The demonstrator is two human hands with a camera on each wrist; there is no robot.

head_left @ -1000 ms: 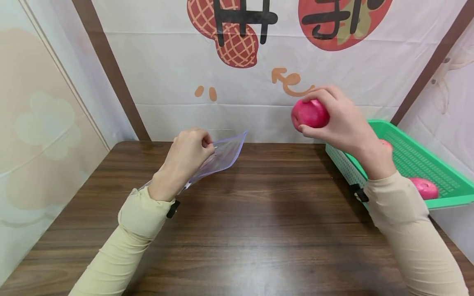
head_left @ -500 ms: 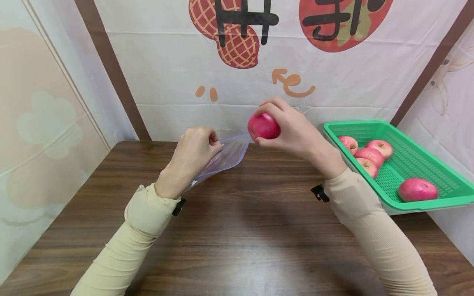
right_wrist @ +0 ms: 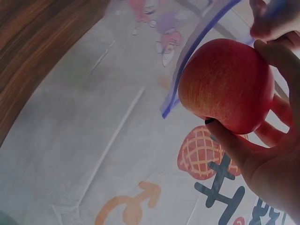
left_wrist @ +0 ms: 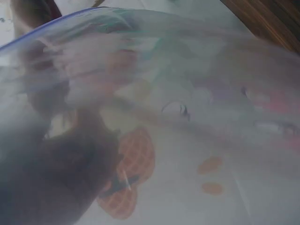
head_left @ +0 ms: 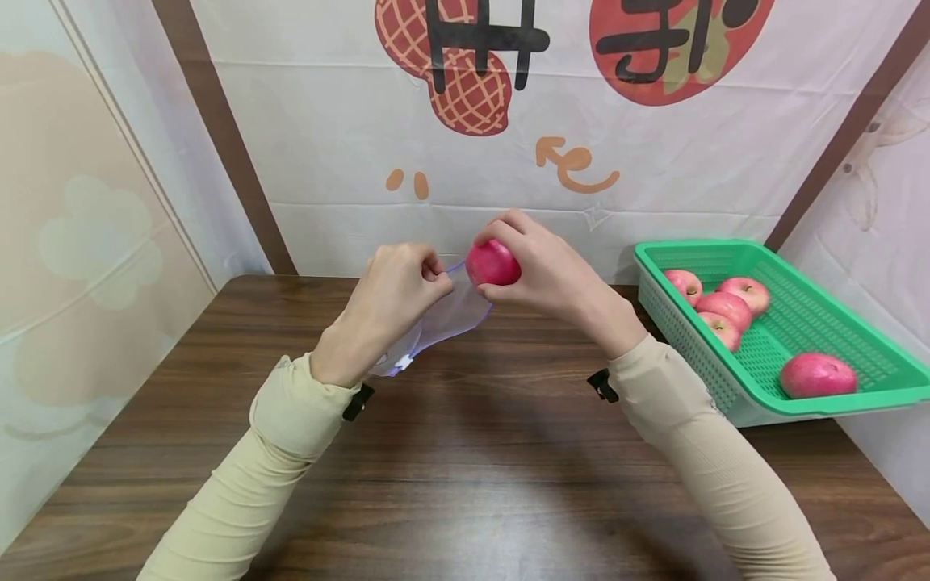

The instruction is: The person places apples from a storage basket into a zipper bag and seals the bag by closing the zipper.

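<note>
In the head view my left hand [head_left: 392, 298] pinches the edge of a clear plastic zip bag [head_left: 456, 313], which has a blue-purple rim and a white slider [head_left: 404, 363]. My right hand [head_left: 555, 278] grips a red apple [head_left: 492, 263] between thumb and fingers, right at the bag's far edge. Seen from the right wrist, the apple [right_wrist: 227, 86] overlaps the blue rim; whether it touches the bag I cannot tell. The bag's film [left_wrist: 187, 145] fills the left wrist view, with a dark blurred shape showing through it.
A green basket [head_left: 672, 327] stands at the right of the brown wooden table [head_left: 465, 484]. Inside lie several apples [head_left: 725, 310] at its left side and a larger pink-red fruit [head_left: 819, 375] near its front. A printed cloth [head_left: 327, 161] hangs behind the table.
My right hand has carried the apple left from near the basket to the bag's edge. The left hand has shifted slightly right with the bag. The basket's fruit has come into fuller view.
</note>
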